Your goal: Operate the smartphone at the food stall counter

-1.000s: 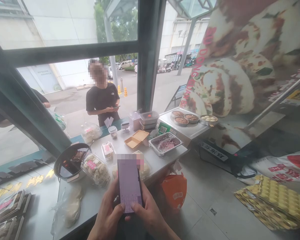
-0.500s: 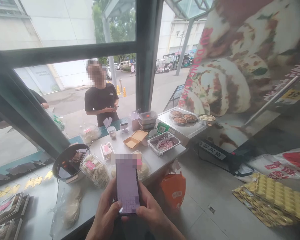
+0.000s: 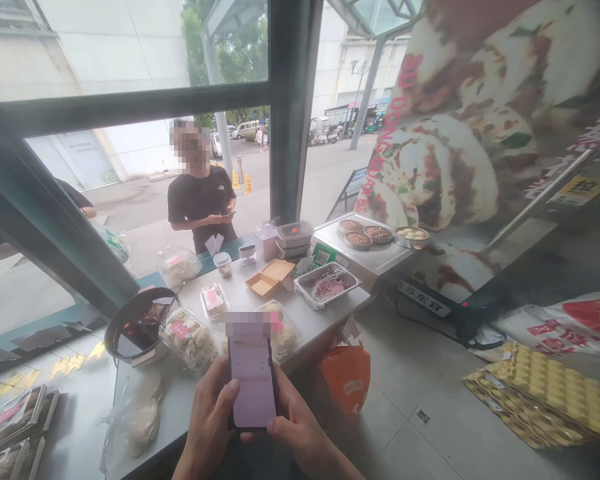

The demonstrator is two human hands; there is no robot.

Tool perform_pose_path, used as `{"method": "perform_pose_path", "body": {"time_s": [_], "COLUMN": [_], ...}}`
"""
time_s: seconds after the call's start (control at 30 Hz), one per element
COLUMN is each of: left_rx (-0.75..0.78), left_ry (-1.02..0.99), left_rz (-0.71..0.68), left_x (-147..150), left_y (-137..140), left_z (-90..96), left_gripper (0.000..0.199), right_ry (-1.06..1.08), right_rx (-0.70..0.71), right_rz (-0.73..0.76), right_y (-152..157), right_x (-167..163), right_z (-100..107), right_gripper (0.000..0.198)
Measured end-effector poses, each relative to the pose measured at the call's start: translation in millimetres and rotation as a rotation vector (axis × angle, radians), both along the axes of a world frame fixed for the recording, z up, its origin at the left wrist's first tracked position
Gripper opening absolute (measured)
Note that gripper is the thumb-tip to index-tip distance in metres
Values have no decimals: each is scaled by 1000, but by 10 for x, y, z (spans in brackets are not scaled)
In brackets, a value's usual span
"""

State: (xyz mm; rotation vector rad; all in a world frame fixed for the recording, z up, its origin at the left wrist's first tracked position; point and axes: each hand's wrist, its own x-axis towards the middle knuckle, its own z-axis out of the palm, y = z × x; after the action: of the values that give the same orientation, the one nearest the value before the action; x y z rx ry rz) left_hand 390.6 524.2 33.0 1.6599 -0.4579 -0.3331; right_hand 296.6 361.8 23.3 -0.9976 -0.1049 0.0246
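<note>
Left hand (image 3: 211, 420) and right hand (image 3: 300, 430) both grip a smartphone (image 3: 251, 380); its screen is blurred, wrists cut off below.

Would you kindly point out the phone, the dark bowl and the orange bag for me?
phone (image 3: 253, 380): head view, middle of its lit screen.
dark bowl (image 3: 125, 340): head view, dark liquid inside, near the front rim.
orange bag (image 3: 347, 377): head view, middle of its front face.

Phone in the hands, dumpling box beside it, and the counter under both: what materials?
Phone: glass front, lit glossy screen; body hidden by both hands.
Dumpling box: clear thin plastic, contents visible through the lid.
Counter: probably brushed stainless steel, grey with dull sheen.
</note>
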Motion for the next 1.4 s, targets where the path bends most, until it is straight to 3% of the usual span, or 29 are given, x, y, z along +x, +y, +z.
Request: {"method": "perform_pose_path", "body": {"time_s": [0.3,0.5,0.63,1.0,1.4], "left_rx": [-58,-58,-63,-50,-108], "left_ry": [38,54,46,40,77], "left_rz": [-22,25,3,-18,19], "left_x": [-11,-25,-29,-10,-94], "left_y": [67,76,91,114,97], "left_z": [-78,-53,-46,-45,21], "left_gripper": [52,54,51,52,45], "right_ry": [-22,-27,26,7,-69], "right_rx": [112,69,2,-21,61], "right_rz": [-1,20,-1,4,10], "right_y": [22,32,45,50,86], "right_x": [42,34,27,12,15], "right_z": [-197,-129,-70,-58,-79], "right_gripper": [84,84,83,81,77]}}
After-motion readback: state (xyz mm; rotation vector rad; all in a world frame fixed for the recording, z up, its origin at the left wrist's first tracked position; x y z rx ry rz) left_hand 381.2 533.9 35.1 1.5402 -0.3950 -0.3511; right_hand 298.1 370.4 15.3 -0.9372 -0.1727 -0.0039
